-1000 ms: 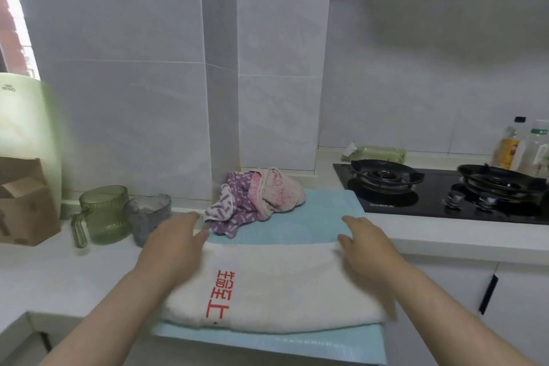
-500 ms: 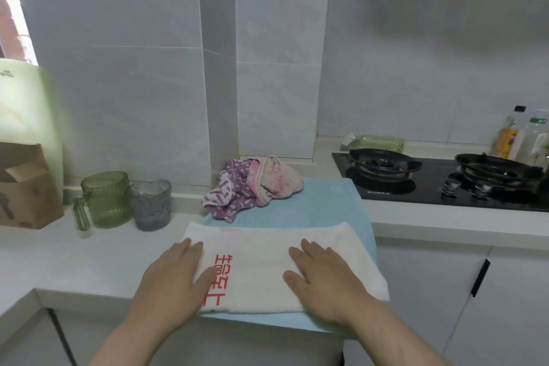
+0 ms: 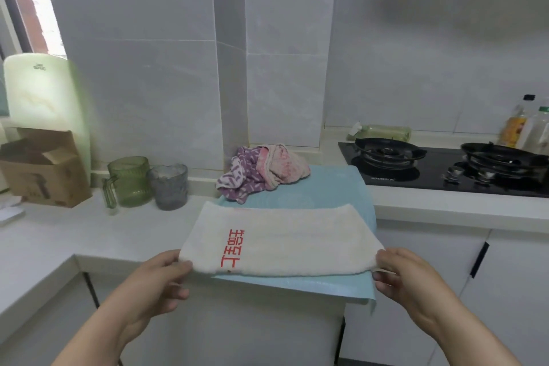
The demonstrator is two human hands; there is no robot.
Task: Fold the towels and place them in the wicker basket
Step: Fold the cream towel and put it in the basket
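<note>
**Two corners of the white towel [image 3: 282,241] pinched**

1. Towel position. The white towel lies folded into a long band across a blue mat [image 3: 326,190] on the table [image 3: 74,232]. Its red lettering sits left of centre. Its near edge lies close to the front edge of the table.

2. Left hand [image 3: 154,279]. The grip pinches the near left corner of the white towel, thumb on top, fingers curled underneath.

3. Right hand [image 3: 407,276]. The grip pinches the near right corner in the same manner.

4. Other towels. A purple towel [image 3: 237,178] and a pink towel [image 3: 282,163] lie crumpled together at the far end of the mat, near the wall.

5. Surroundings. Left of the mat, a green mug [image 3: 129,181] and a grey cup [image 3: 169,186] stand side by side. A cardboard box [image 3: 41,169] stands further left, in front of a pale green board [image 3: 38,92]. Right of the mat sits a black stove [image 3: 445,169] with two burners. Bottles [image 3: 517,125] stand behind it at the far right.
</note>
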